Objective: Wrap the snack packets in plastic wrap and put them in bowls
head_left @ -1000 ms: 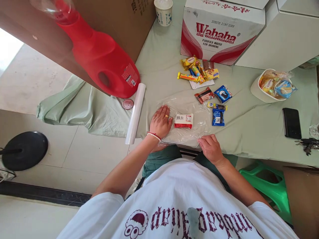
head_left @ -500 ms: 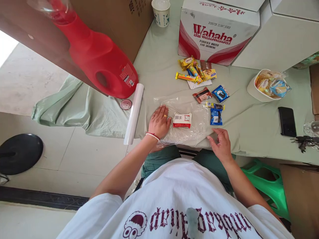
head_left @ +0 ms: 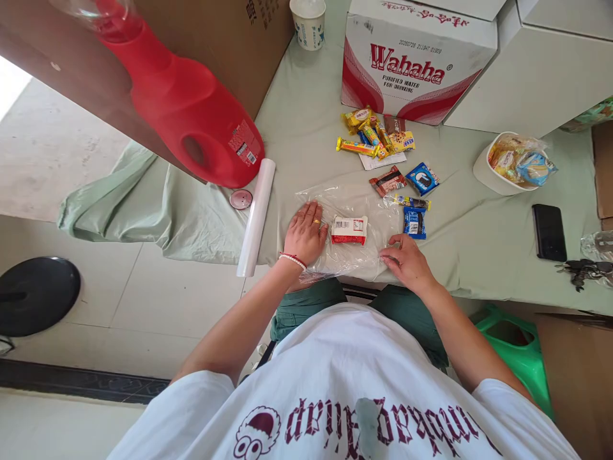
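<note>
A clear plastic sheet lies on the green cloth with a red-and-white snack packet on its middle. My left hand lies flat and open on the sheet's left side, just beside the packet. My right hand rests on the sheet's near right corner, fingers curled and pressing on the film. A white roll of film lies to the left of my left hand.
Several small snack packets lie beyond the sheet, blue ones to its right. A red jug, a Wahaha box, a paper cup, a bowl of snacks, a phone and keys stand around.
My right hand moved from the sheet's near edge out to the right, then back left onto the near right corner. The left hand and the packet stayed put.
</note>
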{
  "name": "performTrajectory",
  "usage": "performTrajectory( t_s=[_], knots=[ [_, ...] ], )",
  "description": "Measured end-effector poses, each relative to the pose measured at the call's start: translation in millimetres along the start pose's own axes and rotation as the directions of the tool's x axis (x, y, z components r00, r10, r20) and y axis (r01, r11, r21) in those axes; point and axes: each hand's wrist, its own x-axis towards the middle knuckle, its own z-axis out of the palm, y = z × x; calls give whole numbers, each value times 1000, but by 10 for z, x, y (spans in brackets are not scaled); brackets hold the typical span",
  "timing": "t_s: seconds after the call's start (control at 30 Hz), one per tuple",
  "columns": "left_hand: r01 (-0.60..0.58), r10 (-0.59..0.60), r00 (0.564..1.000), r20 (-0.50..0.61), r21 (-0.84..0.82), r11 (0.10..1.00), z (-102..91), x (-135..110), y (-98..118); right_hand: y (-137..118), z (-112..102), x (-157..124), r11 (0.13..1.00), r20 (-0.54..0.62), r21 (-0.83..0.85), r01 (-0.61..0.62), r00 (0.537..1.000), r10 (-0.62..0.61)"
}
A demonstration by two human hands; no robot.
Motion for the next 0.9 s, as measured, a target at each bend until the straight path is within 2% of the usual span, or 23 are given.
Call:
performTrajectory(
  t_s=[0.1,0.23,0.33,0.57,0.73,0.9],
  knots=[
    [5,-5,1000,0,1,1000,-2,-3,2,-58,-71,-1,991,-15,-85,104,994,-105],
    [1,-1,1000,-8,5,1000,-1,-6,6,-117,-117,-175,970,-130,-159,186,970,-207],
    [0,0,1000,-6,15,1000,0,-4,6,-100,-77,-392,966,-222,-180,187,949,-226],
    [9,-9,1000,7,3,1000,-5,3,10,34,38,-800,965,-329,-236,117,925,-193],
    [6,-6,1000,0,-38,999,-26,13,-32,-15,120,-902,962,-277,-232,142,939,-206],
    [-25,9,997,-70,-236,971,-102,17,-230,-87,159,-881,973,-255,-183,137,950,-182]
  ],
)
